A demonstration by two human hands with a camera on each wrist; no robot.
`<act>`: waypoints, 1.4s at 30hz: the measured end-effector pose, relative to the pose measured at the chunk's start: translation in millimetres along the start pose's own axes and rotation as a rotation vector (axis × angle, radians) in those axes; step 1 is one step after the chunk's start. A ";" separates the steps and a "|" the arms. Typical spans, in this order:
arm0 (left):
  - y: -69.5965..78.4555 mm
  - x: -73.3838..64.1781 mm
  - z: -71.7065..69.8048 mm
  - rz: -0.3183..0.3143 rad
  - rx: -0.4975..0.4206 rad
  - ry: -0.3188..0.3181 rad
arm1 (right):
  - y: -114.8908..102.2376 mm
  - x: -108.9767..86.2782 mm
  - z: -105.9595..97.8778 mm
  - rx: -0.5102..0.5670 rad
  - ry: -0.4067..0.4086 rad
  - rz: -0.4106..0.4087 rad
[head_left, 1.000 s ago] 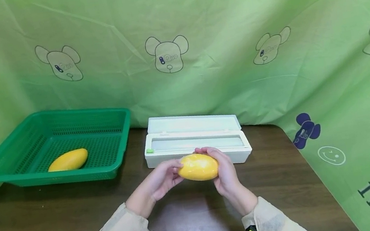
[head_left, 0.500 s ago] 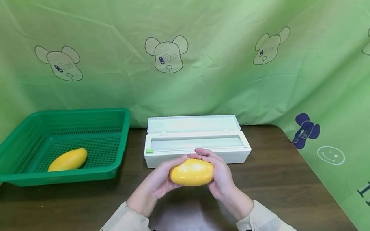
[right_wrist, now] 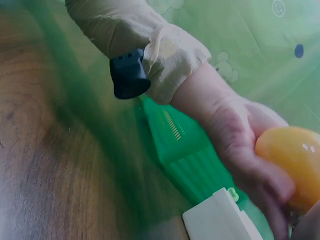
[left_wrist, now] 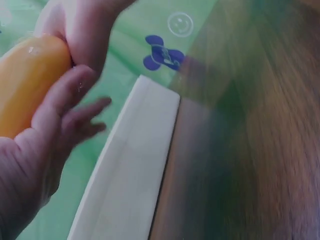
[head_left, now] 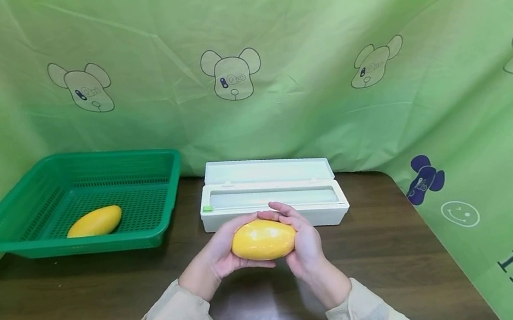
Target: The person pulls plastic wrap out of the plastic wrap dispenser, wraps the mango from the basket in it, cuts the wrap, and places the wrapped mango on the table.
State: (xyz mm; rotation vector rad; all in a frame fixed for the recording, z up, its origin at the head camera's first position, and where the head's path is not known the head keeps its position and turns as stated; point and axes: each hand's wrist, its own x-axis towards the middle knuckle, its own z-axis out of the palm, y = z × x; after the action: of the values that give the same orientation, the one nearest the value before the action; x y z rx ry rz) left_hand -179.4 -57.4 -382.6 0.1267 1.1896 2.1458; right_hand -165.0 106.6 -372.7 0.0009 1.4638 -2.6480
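Note:
A yellow mango (head_left: 263, 239), glossy as if covered in clear film, is held in the air above the table in the head view. My left hand (head_left: 222, 251) cups its left end, thumb along the top edge and fingers beneath. Around the right end my right hand (head_left: 306, 246) grips, its fingers reaching over the far side. In the left wrist view, crinkled film shows at the end of the mango (left_wrist: 35, 75). Just beyond the hands stands a white cling film dispenser (head_left: 268, 208), its lid up and a small green slider at its left end.
A green plastic basket (head_left: 162, 196) stands at the left with a second mango (head_left: 95, 222) in it. The brown wooden table (head_left: 86, 318) extends under everything. Behind and to the right hangs a green curtain (head_left: 296, 27) with printed figures.
The mango has moved slightly left and toward me. My left hand has gone from pinching its end to cupping it, with fingers stretched underneath; the right hand has shifted left with it.

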 end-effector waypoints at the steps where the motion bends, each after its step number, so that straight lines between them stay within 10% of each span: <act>1: -0.5 -0.6 0.3 -0.003 -0.017 -0.021 | -0.8 -0.6 -0.6 0.007 -0.003 -0.001; 20: -8.4 -4.5 -4.0 -0.122 -0.100 -0.241 | 0.7 -6.0 -13.5 0.124 -0.157 0.016; 35: -6.6 -5.9 2.3 -0.081 -0.101 -0.303 | 5.0 -6.7 -12.4 0.134 -0.316 -0.263; 42: -0.9 -4.8 1.2 -0.132 -0.068 -0.234 | 6.4 -0.8 -24.1 0.041 -0.404 -0.185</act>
State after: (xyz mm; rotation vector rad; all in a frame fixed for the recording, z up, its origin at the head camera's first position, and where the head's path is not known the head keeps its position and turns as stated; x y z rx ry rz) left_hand -174.8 -59.1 -381.5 0.2550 0.9633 1.9922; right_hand -164.9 123.6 -391.0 -0.6545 1.3265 -2.6047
